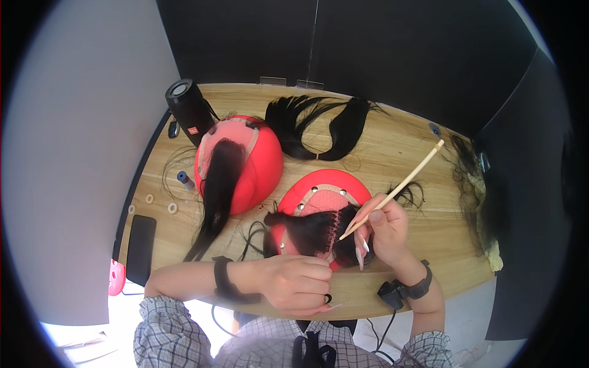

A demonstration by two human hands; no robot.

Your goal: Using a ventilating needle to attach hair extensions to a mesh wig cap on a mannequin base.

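– Holding what in the right grip?
– Pinching a wooden stick, slanted down-left, tip at black hair just left.
– And in the left grip?
– Curled, with red head form just beyond; cannot tell if holding anything.

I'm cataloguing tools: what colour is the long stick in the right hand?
The stick in the right hand is pale tan, seen best in the head view.

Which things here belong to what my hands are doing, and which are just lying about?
In use, it seems:
wooden stick, in the right hand
near red head form
dark hair on that form
left hand, by that form

Apparently lying about:
far red head form
loose hair bundle
black cylindrical speaker
black phone-like slab
cream rings
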